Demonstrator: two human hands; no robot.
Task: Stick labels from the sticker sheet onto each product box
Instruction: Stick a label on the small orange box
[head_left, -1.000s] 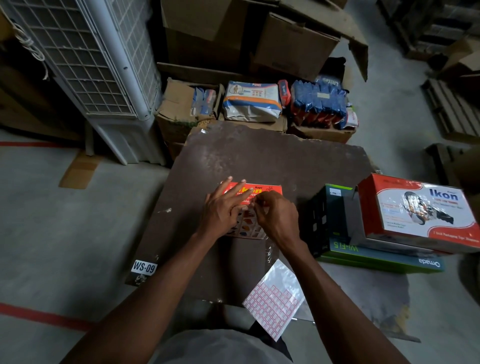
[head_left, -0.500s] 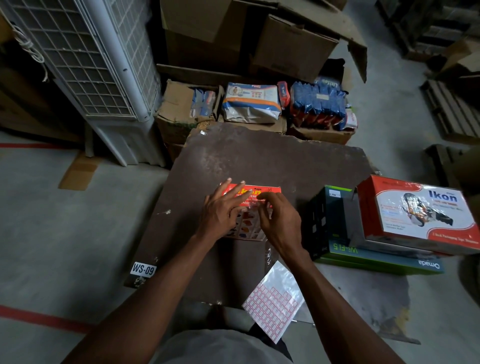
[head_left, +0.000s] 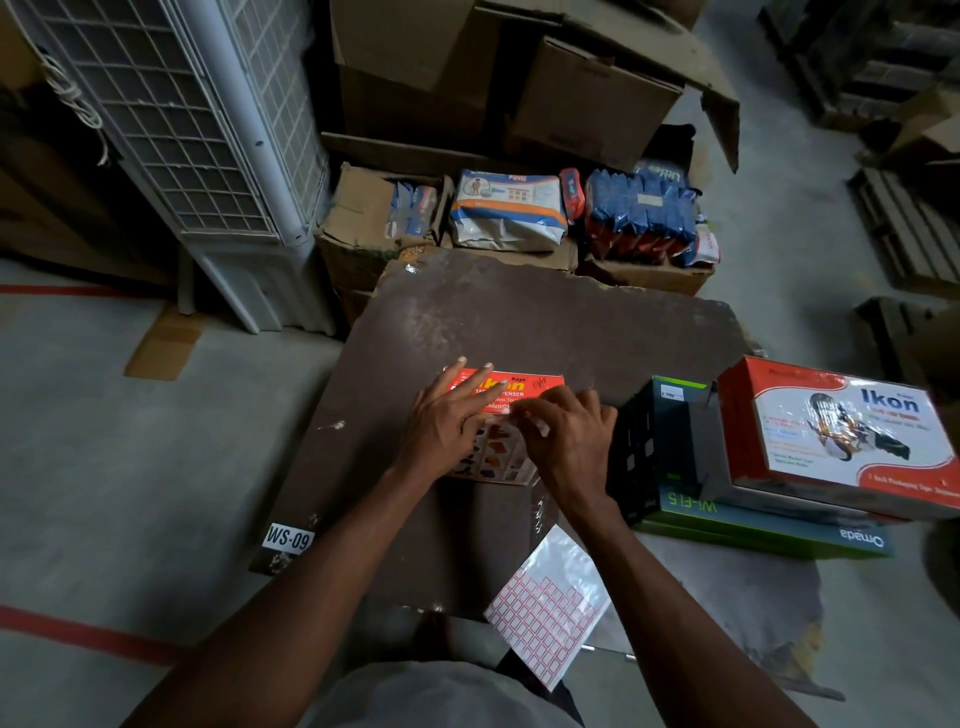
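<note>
Now pressing: left hand (head_left: 447, 426) flat, fingers spread on box (head_left: 511, 387); right hand (head_left: 563, 441) pinching label (head_left: 540, 427) at 3 o'clock. Could crease or land crooked if box slides on bench (head_left: 545, 322).

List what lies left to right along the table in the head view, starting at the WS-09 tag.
WS-09 tag → left hand → right hand → black box → red Ikon box.
</note>
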